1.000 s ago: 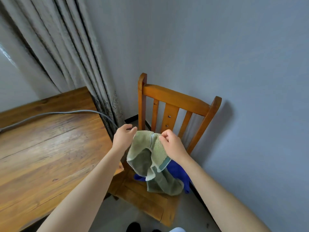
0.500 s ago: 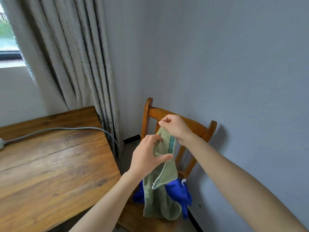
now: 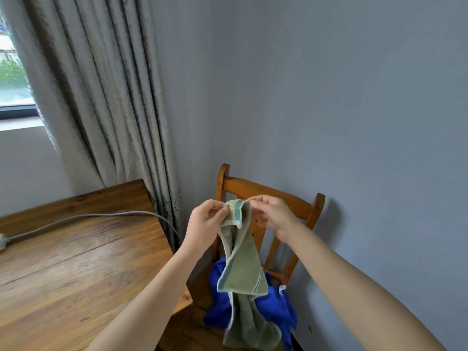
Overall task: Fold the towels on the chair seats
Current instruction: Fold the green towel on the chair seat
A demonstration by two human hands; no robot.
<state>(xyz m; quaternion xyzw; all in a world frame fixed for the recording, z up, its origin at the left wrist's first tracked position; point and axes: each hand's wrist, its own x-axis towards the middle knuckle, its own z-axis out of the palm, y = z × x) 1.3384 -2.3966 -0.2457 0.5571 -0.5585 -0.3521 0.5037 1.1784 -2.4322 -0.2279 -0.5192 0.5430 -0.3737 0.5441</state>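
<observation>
A green towel (image 3: 243, 269) with a teal edge stripe hangs lifted in front of a wooden chair (image 3: 268, 196). My left hand (image 3: 206, 224) pinches its top edge on the left side, and my right hand (image 3: 272, 215) pinches the same edge on the right. The towel's lower end trails down onto the chair seat. A crumpled blue towel (image 3: 276, 312) lies on the seat beneath it, partly hidden by the green one.
A wooden table (image 3: 76, 262) stands to the left of the chair, with a grey cable (image 3: 83, 217) running across it. A grey curtain (image 3: 109, 97) hangs behind, and a grey wall (image 3: 354, 122) closes the right side.
Both hands lifted the green towel off the seat. My left hand moved up to its top edge, so both hands now hold that edge side by side.
</observation>
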